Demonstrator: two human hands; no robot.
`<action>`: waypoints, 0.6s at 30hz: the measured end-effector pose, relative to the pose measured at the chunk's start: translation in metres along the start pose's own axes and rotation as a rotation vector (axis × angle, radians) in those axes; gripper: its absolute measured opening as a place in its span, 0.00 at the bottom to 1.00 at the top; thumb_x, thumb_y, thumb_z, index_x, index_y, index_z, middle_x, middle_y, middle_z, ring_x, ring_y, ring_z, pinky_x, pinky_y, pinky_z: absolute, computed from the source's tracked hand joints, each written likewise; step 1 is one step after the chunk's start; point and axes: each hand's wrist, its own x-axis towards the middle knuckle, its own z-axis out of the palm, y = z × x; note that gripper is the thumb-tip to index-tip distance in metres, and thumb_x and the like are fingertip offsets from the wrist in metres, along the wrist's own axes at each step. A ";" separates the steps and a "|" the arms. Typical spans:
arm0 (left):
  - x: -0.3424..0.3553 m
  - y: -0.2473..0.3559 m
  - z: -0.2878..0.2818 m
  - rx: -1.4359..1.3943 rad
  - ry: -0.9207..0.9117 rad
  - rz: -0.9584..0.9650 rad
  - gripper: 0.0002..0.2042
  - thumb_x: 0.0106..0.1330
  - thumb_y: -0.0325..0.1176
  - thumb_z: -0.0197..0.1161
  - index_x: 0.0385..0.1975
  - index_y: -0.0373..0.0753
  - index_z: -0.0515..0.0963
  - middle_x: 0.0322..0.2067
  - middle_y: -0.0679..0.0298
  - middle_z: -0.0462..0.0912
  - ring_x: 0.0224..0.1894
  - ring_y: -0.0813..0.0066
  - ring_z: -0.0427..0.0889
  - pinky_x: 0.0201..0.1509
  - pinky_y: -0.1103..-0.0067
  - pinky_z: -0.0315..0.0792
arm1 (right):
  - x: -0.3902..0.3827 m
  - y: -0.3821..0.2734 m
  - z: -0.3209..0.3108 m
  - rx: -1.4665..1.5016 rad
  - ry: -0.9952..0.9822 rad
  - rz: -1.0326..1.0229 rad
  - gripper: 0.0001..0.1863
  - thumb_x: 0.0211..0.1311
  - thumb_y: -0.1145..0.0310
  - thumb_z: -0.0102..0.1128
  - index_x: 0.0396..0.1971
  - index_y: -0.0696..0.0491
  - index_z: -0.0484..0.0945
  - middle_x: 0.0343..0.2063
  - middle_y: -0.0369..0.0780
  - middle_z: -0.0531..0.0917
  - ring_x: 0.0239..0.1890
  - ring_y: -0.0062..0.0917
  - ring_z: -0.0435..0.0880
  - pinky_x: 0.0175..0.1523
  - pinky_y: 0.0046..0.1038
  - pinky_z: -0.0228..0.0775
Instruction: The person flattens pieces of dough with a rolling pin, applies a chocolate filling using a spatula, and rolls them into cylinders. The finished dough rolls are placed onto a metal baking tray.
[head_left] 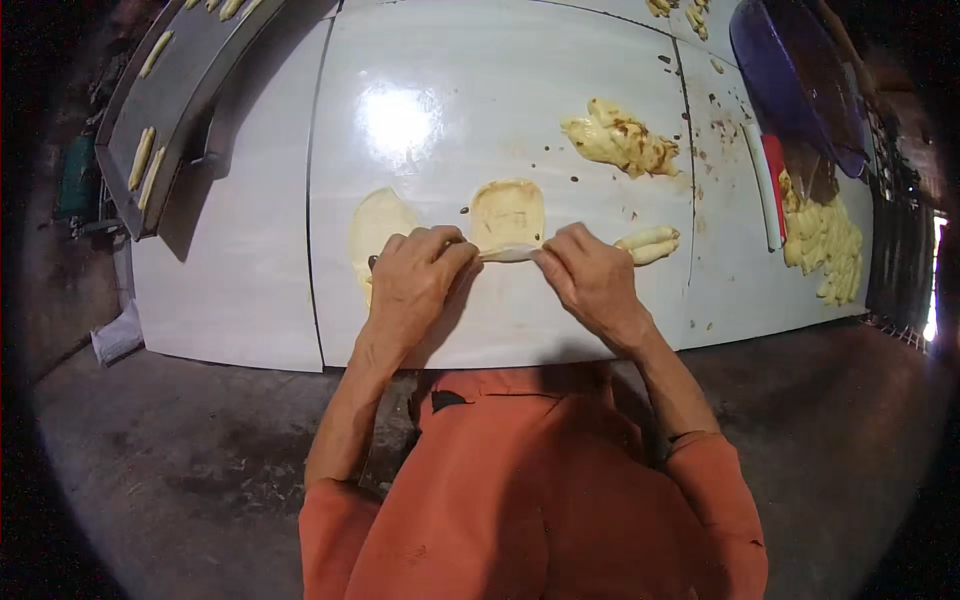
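Note:
A small, flat sheet of dough with a thin brown spread lies in front of me, its near edge lifted and folded. My left hand pinches the left end of that edge, fingers closed. At the right end, my right hand pinches the same fold between thumb and fingers. Another flat, pale piece of dough lies partly hidden beyond my left hand. Just past my right hand rest short rolled dough pieces. Farther off sits a heap of dough streaked with brown.
A metal tray holding several dough sticks stands on the white table at left. On the right are a purple basin, a long white strip beside a red one, and a larger dough pile. Brown crumbs are scattered about.

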 end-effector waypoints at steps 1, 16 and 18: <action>0.000 0.001 0.000 -0.009 0.008 -0.040 0.09 0.64 0.34 0.69 0.43 0.47 0.84 0.39 0.70 0.84 0.40 0.71 0.82 0.41 0.72 0.70 | 0.001 -0.001 -0.002 0.019 -0.006 0.076 0.09 0.66 0.65 0.67 0.39 0.52 0.79 0.34 0.37 0.78 0.29 0.30 0.84 0.31 0.32 0.77; 0.016 0.001 0.000 0.144 -0.184 -0.009 0.25 0.71 0.39 0.63 0.68 0.47 0.74 0.62 0.62 0.80 0.65 0.64 0.77 0.67 0.59 0.66 | 0.030 -0.003 -0.024 0.040 -0.014 0.053 0.24 0.68 0.62 0.65 0.60 0.57 0.78 0.51 0.45 0.84 0.50 0.37 0.84 0.53 0.37 0.79; 0.039 0.007 0.005 0.191 -0.135 0.128 0.27 0.73 0.46 0.59 0.67 0.37 0.72 0.65 0.58 0.76 0.70 0.60 0.70 0.74 0.52 0.59 | 0.047 0.003 -0.020 -0.058 -0.059 -0.139 0.28 0.71 0.57 0.61 0.65 0.57 0.73 0.60 0.48 0.79 0.63 0.39 0.76 0.66 0.45 0.68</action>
